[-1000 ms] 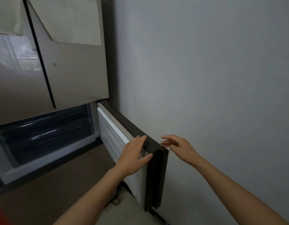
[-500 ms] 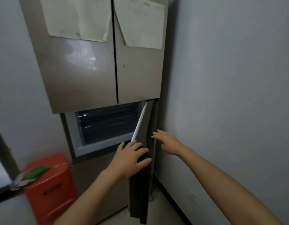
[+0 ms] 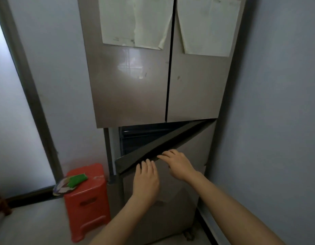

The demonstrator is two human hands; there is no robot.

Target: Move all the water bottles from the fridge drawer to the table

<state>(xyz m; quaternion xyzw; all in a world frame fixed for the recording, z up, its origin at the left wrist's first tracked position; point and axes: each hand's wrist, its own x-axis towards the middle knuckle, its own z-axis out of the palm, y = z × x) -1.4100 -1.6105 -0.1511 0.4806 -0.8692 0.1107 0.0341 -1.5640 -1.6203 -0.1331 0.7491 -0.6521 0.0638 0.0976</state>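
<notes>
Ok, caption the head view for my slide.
Both hands, left hand and right hand, rest flat on the half-open lower fridge door; no bottles visible.

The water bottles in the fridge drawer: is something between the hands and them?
Yes. The lower fridge door, only partly open, crosses the dark compartment. Both the left hand and the right hand lie on it. No bottles are visible.
</notes>
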